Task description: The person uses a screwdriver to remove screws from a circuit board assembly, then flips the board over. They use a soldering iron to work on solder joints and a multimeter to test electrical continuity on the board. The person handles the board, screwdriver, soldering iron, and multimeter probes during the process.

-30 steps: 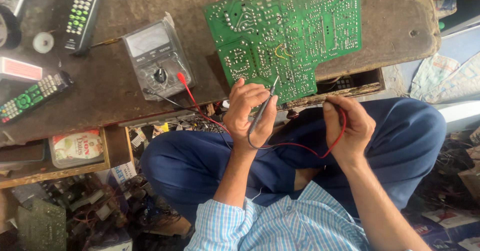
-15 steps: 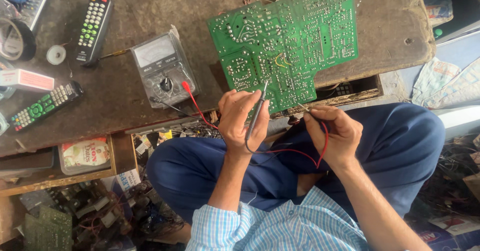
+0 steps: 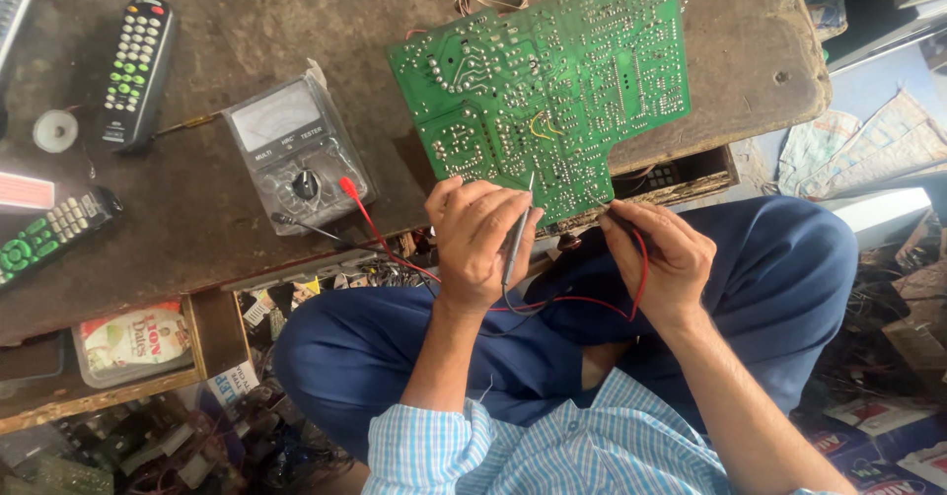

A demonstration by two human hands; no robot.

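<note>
Both hands lower now, left fingers (image 3: 464, 221) pinching upright probe (image 3: 515, 244), tip boardward; right's grip seemingly closed.

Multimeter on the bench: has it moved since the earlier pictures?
No. The multimeter lies just as far from the black remote control on one side and the green circuit board on the other; only the camera has shifted.

left hand (image 3: 481, 241) | probe tip now on circuit board (image 3: 552, 91) | right hand (image 3: 659, 258) perhaps closer
</note>
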